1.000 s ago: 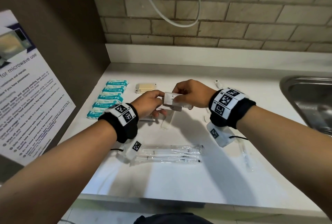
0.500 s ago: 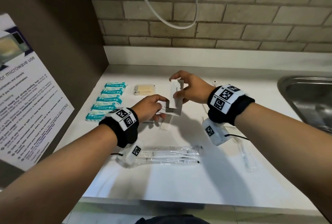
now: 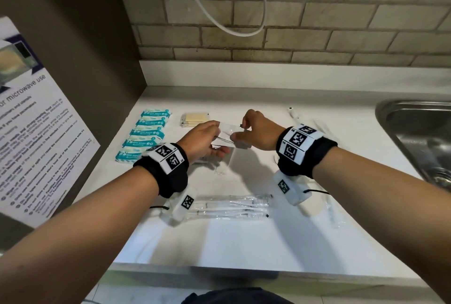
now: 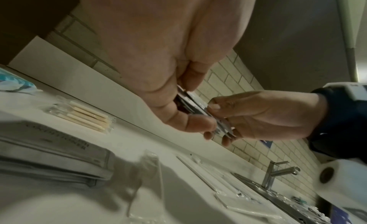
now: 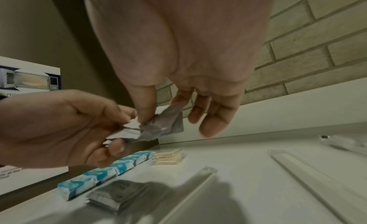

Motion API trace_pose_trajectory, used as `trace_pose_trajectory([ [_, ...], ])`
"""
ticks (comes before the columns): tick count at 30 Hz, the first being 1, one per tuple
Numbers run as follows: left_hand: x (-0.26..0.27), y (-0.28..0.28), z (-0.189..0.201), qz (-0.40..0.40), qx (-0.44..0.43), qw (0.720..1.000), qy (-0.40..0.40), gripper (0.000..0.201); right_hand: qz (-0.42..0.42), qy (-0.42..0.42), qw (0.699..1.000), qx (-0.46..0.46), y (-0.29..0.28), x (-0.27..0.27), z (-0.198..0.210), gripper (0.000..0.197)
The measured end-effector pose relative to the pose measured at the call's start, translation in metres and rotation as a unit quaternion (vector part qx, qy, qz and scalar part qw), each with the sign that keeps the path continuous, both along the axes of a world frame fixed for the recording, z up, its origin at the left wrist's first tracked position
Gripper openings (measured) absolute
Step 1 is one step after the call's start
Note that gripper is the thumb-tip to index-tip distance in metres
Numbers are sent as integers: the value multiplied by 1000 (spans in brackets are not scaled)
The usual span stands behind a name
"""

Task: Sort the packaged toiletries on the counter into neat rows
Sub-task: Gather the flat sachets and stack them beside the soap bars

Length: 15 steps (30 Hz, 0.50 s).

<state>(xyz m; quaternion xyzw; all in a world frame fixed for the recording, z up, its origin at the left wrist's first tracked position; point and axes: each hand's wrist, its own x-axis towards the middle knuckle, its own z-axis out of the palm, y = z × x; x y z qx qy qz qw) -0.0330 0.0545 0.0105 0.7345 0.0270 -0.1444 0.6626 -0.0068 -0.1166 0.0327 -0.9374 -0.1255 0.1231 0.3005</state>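
Both hands hold a small stack of white sachets [image 3: 228, 132] above the counter [image 3: 244, 242]. My left hand [image 3: 219, 136] pinches the stack's left end between thumb and fingers. My right hand [image 3: 238, 130] pinches its right end with thumb and index finger; in the right wrist view the other fingers [image 5: 210, 117] hang loose behind the crumpled sachets [image 5: 164, 122]. More sachets [image 5: 117, 194] lie flat on the counter below. A column of teal packets [image 3: 146, 137] sits at the left, with a cotton swab pack [image 3: 195, 118] beside its far end.
Wrapped toothbrushes [image 3: 231, 206] lie side by side near the front. A clear packet [image 3: 223, 162] lies under the hands; more clear long packs [image 3: 332, 211] are to the right. A steel sink [image 3: 415, 132] is at the far right, a brown panel with a notice [image 3: 36, 145] at the left.
Half a second ago my right hand held a sachet upright above the left hand. Now the sachets lie level between both hands.
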Motion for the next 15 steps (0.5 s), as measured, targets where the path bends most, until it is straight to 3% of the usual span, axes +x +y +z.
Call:
trace_pose_trajectory([
  [4, -7, -12, 0, -56, 23, 998, -6, 15, 40, 78, 996, 35, -5, -8, -3, 46],
  [8, -7, -20, -8, -85, 63, 994, -26, 13, 86, 82, 993, -13, -22, -14, -3, 63],
  [13, -10, -27, -12, -159, 137, 978, 9, 18, 96, 28, 988, -121, -38, -16, -6, 27],
  [15, -10, -32, -11, -215, 217, 952, -22, 17, 101, 8, 982, -157, -43, -18, -10, 16],
])
